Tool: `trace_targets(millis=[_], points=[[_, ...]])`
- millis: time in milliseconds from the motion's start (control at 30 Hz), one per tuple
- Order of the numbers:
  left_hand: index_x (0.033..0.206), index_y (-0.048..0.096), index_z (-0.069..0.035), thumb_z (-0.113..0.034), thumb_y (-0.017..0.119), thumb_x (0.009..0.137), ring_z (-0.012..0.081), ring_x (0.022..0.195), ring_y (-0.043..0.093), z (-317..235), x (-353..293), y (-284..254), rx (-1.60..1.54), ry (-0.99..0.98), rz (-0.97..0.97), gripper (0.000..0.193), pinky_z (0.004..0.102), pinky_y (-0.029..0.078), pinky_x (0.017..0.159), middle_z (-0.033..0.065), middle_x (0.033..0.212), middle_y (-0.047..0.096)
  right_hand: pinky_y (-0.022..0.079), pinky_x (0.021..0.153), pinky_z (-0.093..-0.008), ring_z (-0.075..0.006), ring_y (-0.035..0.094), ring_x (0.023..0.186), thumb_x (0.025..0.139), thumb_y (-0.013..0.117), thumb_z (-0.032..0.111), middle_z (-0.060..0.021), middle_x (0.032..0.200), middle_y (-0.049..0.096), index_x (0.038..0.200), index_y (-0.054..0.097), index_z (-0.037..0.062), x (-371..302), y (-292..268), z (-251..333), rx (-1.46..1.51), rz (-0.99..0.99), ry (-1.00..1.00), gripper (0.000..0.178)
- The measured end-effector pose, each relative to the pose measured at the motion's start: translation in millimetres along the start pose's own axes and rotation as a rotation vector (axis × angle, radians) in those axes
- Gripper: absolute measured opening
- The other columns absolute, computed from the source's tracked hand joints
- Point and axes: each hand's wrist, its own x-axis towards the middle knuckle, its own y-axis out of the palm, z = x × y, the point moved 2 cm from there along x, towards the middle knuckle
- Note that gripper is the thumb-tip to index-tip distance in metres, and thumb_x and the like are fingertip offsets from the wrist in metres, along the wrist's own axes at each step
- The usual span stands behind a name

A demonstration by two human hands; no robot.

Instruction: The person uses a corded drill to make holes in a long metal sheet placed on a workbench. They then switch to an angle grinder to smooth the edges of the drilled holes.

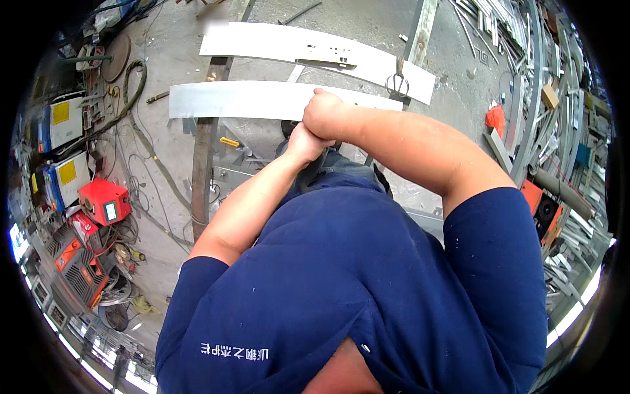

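Observation:
My right hand [326,114] is closed in a fist over the near edge of a long pale metal strip [230,100]. Just below it, my left hand [306,144] presses close against it, its fingers curled and partly covered. Whatever lies inside the two hands is hidden. Beyond lies a second pale metal strip [262,43] with small holes and a dark slot. A tool with two looped dark handles [397,84] rests across its right part. Dark metal beams [202,154] run under both strips.
Left on the floor stand a red machine [105,201], white-and-blue boxes [65,121] and coiled cables [134,92]. A yellow-handled tool [230,141] lies beside the left beam. Metal offcuts [489,26] and an orange-red bag [495,119] are to the right.

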Motion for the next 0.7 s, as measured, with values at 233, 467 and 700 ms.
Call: trace_targets(millis=[233,467,700], points=[[0.083,0.070,0.000,-0.019,0.073,0.081,0.0294,0.073,0.070,-8.8,29.3,-45.1,0.007,0.106,-0.177,0.019,0.0398,0.055,0.068,0.0173,0.078,0.071,0.028,0.121,-0.0453,-0.0247,0.052,0.131,0.080,0.074,0.025,-0.0092,0.134,0.060,0.124,0.064,0.0091,-46.3,-2.9,-13.0,0.068,-0.826,0.170,0.048],[0.089,0.064,-0.004,-0.017,0.070,0.087,0.0267,0.084,0.068,-50.8,44.7,-102.9,-1.242,-0.320,0.145,0.014,0.0464,0.057,0.082,0.0106,0.083,0.065,0.038,0.116,-0.0435,-0.0370,0.043,0.139,0.070,0.085,0.035,-0.0218,0.148,0.043,0.150,0.035,0.0066,-85.4,68.5,3.9,1.011,-0.601,0.276,0.099],[0.099,0.072,0.000,-0.016,0.068,0.084,0.0246,0.086,0.070,-74.9,61.8,-109.4,-0.508,-0.292,0.441,0.022,0.0362,0.056,0.083,0.0130,0.096,0.073,0.028,0.122,-0.0476,-0.0328,0.041,0.141,0.071,0.075,0.015,-0.0143,0.149,0.044,0.144,0.045,0.0078,-108.6,22.2,-3.9,0.625,-0.889,0.296,0.079]])
